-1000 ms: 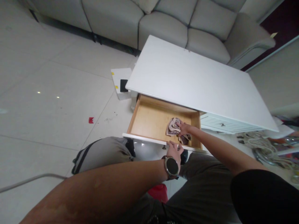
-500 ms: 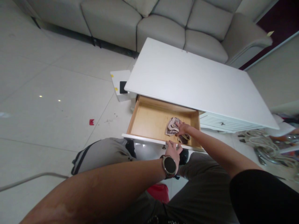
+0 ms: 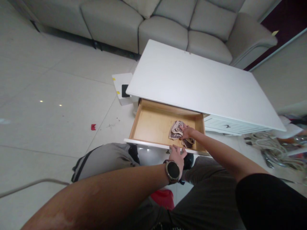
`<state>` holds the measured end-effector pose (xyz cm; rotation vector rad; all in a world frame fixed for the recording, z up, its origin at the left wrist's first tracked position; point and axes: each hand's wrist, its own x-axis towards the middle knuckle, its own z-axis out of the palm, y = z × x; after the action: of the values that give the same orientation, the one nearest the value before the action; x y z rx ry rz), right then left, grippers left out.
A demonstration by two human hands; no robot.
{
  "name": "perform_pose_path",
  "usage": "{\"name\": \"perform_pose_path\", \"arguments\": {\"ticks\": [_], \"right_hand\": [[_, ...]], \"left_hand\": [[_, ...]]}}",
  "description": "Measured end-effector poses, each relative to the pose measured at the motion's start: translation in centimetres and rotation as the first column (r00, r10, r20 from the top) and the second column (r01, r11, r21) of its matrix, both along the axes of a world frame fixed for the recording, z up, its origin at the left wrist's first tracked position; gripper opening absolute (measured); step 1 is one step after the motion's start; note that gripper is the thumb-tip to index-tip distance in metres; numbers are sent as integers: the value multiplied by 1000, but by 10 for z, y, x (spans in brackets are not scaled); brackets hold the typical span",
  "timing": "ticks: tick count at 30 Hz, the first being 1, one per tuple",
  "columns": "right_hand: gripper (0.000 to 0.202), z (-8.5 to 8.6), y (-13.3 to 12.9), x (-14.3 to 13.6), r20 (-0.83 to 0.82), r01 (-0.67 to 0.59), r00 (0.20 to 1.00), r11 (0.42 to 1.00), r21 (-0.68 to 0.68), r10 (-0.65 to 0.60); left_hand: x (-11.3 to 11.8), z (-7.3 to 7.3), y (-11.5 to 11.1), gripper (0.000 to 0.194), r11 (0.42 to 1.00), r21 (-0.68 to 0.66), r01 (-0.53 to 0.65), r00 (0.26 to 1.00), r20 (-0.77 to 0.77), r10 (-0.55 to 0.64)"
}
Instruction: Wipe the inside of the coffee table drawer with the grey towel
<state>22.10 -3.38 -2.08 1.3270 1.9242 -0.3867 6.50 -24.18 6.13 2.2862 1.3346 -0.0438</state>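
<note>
1. One drawer (image 3: pixel 152 124), open; left hand (image 3: pixel 177 156) at its front edge, fingers parted.
2. Patterned cloth (image 3: pixel 174 133), inside near front right corner: judged light, limp; best gripped by bunched folds.
3. Right hand (image 3: pixel 187 131) on cloth, fingers bent; cannot tell whether pinching.

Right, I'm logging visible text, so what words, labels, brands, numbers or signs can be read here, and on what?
No text can be read.
Round dark-faced wristwatch: no digits or brand legible.
White cardboard-like box with yellow patches: any print too small.
Pale marks at the bottom edge: too faint.
</note>
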Motion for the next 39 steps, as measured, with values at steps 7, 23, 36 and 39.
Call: {"name": "perform_pose_path", "arguments": {"ticks": [7,23,36,39], "right_hand": [[129,6,-2,-4,5,5,1000,1000,-5,-5],[126,9,-4,-6,28,-30,999,999,13,30],[128,10,-5,-8,3,19,1000,1000,9,-19],[128,9,-5,-7,13,-5,1000,1000,11,5]], "left_hand": [[-2,5,1,51,999,-1,55,997,-52,-55],[-2,-3,-1,55,999,22,23,999,21,-23],[-5,9,1,51,999,-12,49,998,-38,-49],[-6,12,1,50,998,-19,62,996,-55,-63]]}}
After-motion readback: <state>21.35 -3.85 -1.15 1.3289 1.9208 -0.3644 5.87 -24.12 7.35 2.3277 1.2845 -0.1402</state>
